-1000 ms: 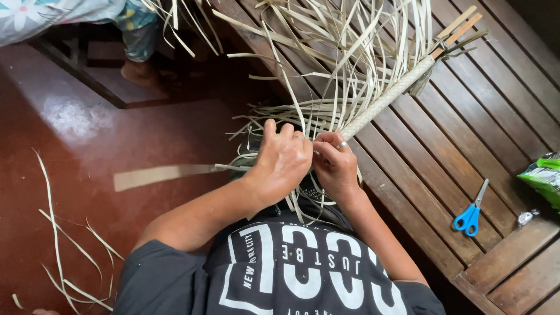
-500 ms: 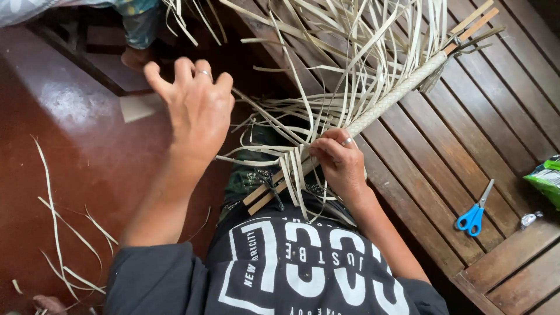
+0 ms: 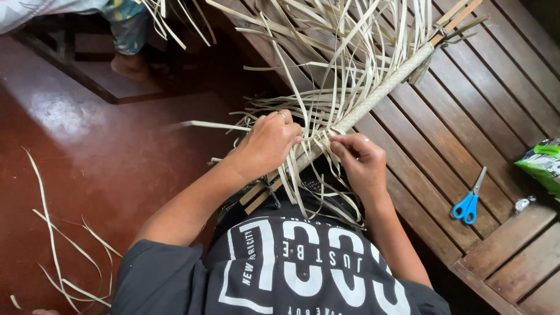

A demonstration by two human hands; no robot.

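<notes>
Left hand (image 3: 269,142) and right hand (image 3: 357,156): fingers pinched narrow on pale leaf strips (image 3: 315,111) at the near end of the woven band (image 3: 373,96), over the lap. Far right on the slatted bench (image 3: 461,111): crumpled green packet (image 3: 542,166); nearer, blue scissors (image 3: 469,201).

Green packet (image 3: 542,166) at bench's right edge

Loose leaf strips (image 3: 326,76) crowding the woven band (image 3: 373,99); open slatted bench (image 3: 466,116) around the scissors (image 3: 469,198)
</notes>
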